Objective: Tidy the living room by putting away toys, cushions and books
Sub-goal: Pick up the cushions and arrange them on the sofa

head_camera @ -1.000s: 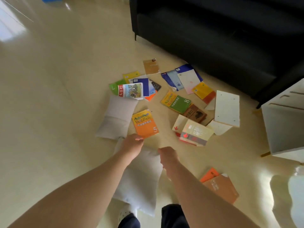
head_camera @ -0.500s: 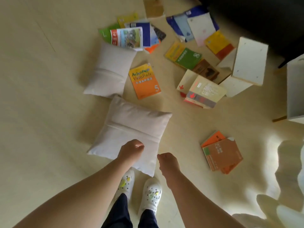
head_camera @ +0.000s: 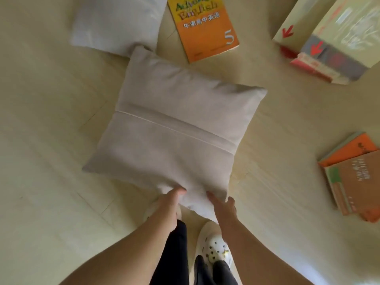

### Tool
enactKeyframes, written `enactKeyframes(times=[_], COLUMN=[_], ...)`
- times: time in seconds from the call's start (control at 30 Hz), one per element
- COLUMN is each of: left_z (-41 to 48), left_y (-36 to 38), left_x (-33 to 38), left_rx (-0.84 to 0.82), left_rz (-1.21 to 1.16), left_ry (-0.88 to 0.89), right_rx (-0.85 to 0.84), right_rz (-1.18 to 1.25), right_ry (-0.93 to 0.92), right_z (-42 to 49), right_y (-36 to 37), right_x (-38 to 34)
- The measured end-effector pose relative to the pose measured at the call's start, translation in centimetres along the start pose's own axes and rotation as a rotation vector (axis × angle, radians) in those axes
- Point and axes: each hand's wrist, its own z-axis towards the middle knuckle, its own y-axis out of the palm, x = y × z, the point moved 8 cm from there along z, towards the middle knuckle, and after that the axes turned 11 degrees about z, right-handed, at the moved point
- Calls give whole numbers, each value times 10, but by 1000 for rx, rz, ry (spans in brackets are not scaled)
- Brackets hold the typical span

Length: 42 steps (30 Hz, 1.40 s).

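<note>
Cushions are the step in hand: the near cushion (head_camera: 174,128) lies on the floor (head_camera: 51,140), seam side up, just ahead of the person's white shoe (head_camera: 213,243), and both hands are at its near edge. The left grip (head_camera: 170,204) is curled closed on the fabric about midway along that edge. The right grip (head_camera: 223,208) pinches the same edge just to the right, fingers on top and thumb off the side, though how much cloth it has is hard to tell. Nearly all of the cushion stretches away on the far side of the two grips, and its far left corner meets a second, far cushion (head_camera: 117,23). The next move, as I judge it, calls for a lift clear of the orange English book (head_camera: 205,27) beyond, with a hold firm enough that the soft body does not sag and drag. Book piles (head_camera: 353,175) lie well apart on the right.
</note>
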Motion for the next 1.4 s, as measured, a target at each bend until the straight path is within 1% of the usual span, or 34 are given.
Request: enactKeyframes(times=[0.07,0.13,0.27,0.33,0.47,0.6,0.67,0.77,0.83,0.93,1.03,1.1,1.13,1.2,1.27,1.33,1.4], left_z=[12,20,0,-24,-113,-228,-292,-366,-419,-513,-557,-593,-611,-655,-687,-714,-731], left_y=[7,7,-5,-19,-56,-100,-120,-134,-135,-129,-115,-100,-91,-84,-84,-84,-88], left_x=[1,1,18,30,63,105,128,148,159,167,166,167,171,185,199,212,228], left_rx=[-126,-178,-159,-110,-30,42,89,123,123,224,340,386,388,402,426,487,573], left_rz=[-106,-182,-204,-169,-76,-27,12,137,263,655,1059,1148,1120,916,731,675,644], left_ry=[35,64,124,154,298,467,579,730,878,1164,1346,1442,1506,1659,1771,1827,1846], right_rx=[-65,-89,-52,-35,-77,-133,-159,-203,-223,-275,-275,-285,-289,-314,-337,-358,-387], right_rz=[189,239,234,271,346,545,618,753,852,976,1023,1040,1035,1021,1007,1000,920], right_ry=[65,66,-45,-99,-150,-137,-131,-93,-88,-141,-157,-180,-189,-210,-226,-262,-331], right_z=[14,19,-2,-30,-117,-234,-301,-382,-428,-489,-525,-553,-563,-583,-600,-618,-632], right_y=[11,17,17,12,-1,-18,-33,-56,-76,-114,-134,-153,-161,-176,-188,-199,-204], right_x=[6,9,-13,-33,-80,-135,-161,-181,-188,-201,-214,-226,-232,-245,-255,-268,-286])
